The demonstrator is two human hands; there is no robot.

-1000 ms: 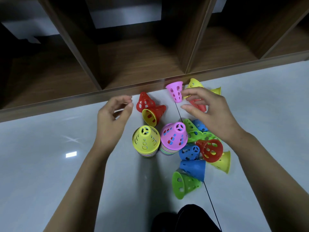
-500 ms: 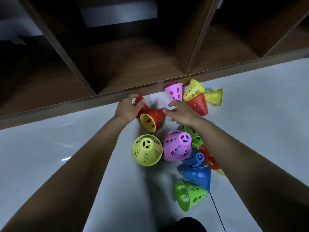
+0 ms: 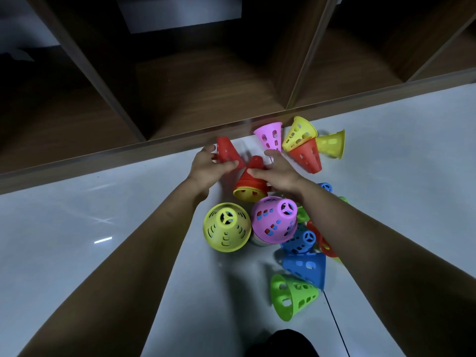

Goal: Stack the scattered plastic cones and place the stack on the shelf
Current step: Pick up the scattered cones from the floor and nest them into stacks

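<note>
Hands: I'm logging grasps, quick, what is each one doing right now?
Left hand: closed, gripping the lone red cone.
Right hand: closed, thumb and fingers round the red cone with a yellow one nested inside.

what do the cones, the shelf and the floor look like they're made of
The cones look like moulded plastic: even bright colour, cut-out slots, slight sheen. The shelf looks like wood or wood-look laminate, matte, with brown grain lines. The floor is probably glossy tile: it mirrors lights and shows a thin dark joint.
</note>
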